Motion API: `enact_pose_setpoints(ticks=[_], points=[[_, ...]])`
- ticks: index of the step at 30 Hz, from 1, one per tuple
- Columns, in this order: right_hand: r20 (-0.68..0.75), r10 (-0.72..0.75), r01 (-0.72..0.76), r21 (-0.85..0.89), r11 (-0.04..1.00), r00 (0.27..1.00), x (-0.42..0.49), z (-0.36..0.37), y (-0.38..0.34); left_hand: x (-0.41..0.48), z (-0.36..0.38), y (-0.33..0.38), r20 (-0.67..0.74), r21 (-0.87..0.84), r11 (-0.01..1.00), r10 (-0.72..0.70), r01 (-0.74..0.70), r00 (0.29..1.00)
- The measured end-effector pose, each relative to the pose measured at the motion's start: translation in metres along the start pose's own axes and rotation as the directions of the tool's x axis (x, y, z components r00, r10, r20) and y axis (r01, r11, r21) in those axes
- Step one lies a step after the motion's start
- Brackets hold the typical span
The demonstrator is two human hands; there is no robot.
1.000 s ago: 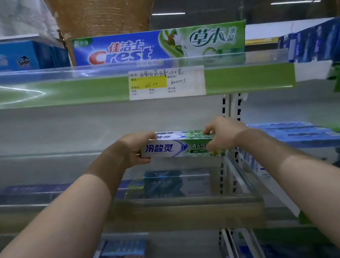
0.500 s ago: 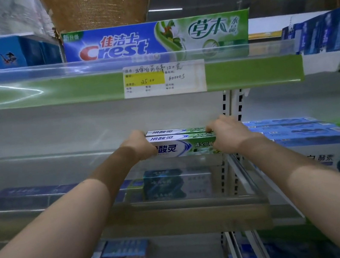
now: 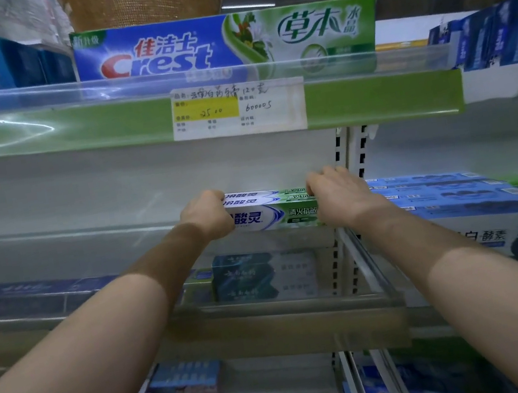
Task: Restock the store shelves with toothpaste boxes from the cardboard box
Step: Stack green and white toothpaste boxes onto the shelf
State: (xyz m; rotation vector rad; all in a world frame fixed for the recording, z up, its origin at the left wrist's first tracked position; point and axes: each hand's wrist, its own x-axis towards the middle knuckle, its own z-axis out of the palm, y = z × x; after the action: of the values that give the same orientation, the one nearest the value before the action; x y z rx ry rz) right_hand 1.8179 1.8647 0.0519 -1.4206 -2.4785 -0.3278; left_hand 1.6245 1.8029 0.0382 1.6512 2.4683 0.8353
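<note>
Placing step: left hand (image 3: 207,213) and right hand (image 3: 336,197) grip the toothpaste boxes (image 3: 271,216) at the shelf (image 3: 96,254)'s right edge — next, probably let go.

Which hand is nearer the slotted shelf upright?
Right. The right hand grips the toothpaste boxes at the end beside the slotted upright; the left hand grips the opposite end, further left.

A shop aisle: tiered retail shelves (image 3: 372,102) with clear front rails, a handwritten price label (image 3: 238,109), and rows of boxed toothpaste (image 3: 225,42) on display.
</note>
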Motion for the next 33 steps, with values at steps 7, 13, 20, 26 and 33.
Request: enact_pose_setpoints(ticks=[7,13,20,26,33], points=[[-0.039,-0.038,0.036,-0.055,0.998,0.999,-0.001,-0.004,-0.011,0.008,0.004,0.001,0.000,0.141,0.990,0.015,-0.015,1.000],[-0.028,-0.021,0.021,-0.023,1.000,0.999,-0.001,-0.007,-0.010,0.005,0.001,0.001,0.030,0.217,0.976,0.017,-0.023,0.999],[-0.025,-0.041,0.047,0.332,0.942,0.999,-0.002,-0.018,-0.035,-0.007,-0.015,0.008,-0.164,-0.199,0.974,-0.144,0.110,0.976],[-0.064,-0.118,0.122,0.798,0.591,0.991,-0.022,-0.035,-0.083,-0.052,-0.032,0.024,-0.133,-0.865,0.500,-0.307,0.041,0.942],[-0.092,-0.275,0.125,0.987,0.103,0.957,-0.073,-0.042,-0.128,-0.126,-0.044,-0.006,-0.142,-0.990,0.079,-0.499,-0.119,0.855]])
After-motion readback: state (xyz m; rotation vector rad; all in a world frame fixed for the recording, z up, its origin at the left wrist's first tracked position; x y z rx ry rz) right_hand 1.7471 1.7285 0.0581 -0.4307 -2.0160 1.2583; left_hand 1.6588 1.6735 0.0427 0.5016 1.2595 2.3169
